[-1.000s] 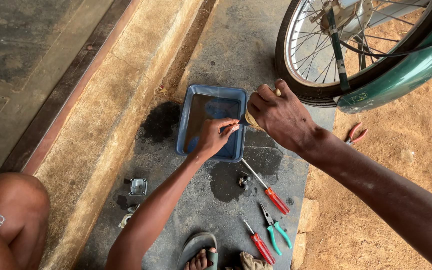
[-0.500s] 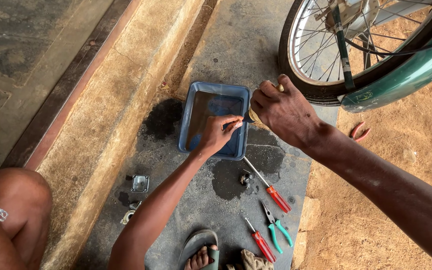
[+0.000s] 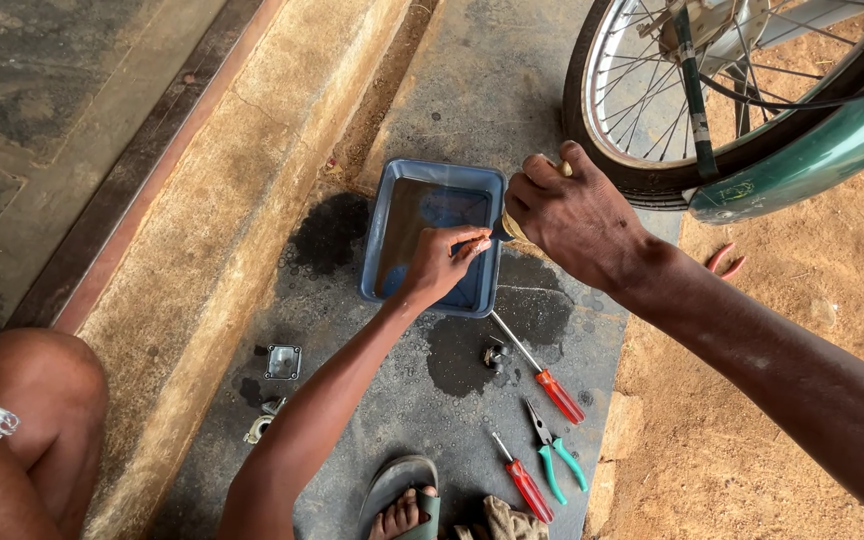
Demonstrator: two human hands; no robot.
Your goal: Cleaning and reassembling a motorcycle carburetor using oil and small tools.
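At six o'clock a toe in a grey rubber sandal [image 3: 399, 498] rests on the dark, oil-stained concrete slab [image 3: 452, 120]. Just to its right lie a short red-handled screwdriver [image 3: 522, 480] and teal-handled pliers [image 3: 555, 455]; a longer red-handled screwdriver [image 3: 542, 372] lies beyond them, its tip pointing towards eleven o'clock, near a small metal part [image 3: 496, 354]. At eight o'clock a square metal cover [image 3: 283, 361] sits beside the raised kerb, with a bare knee [image 3: 37, 385] at the frame's left edge.

The left hand [image 3: 439, 262] reaches up from six o'clock, forearm straight, wrist bent over the blue rectangular plastic tray [image 3: 380, 240] at centre. Its fingertips are pinched together on something small above the tray's dark liquid; what it is cannot be told.

The right hand [image 3: 570, 212] enters from four o'clock, knuckles up, fingers curled closed around a tan object [image 3: 514, 228] at the tray's right rim.

At one o'clock stands a spoked bicycle wheel [image 3: 652, 120] beside a green frame [image 3: 812, 150]. Red-handled pliers [image 3: 726, 261] lie on the sandy ground at three o'clock.
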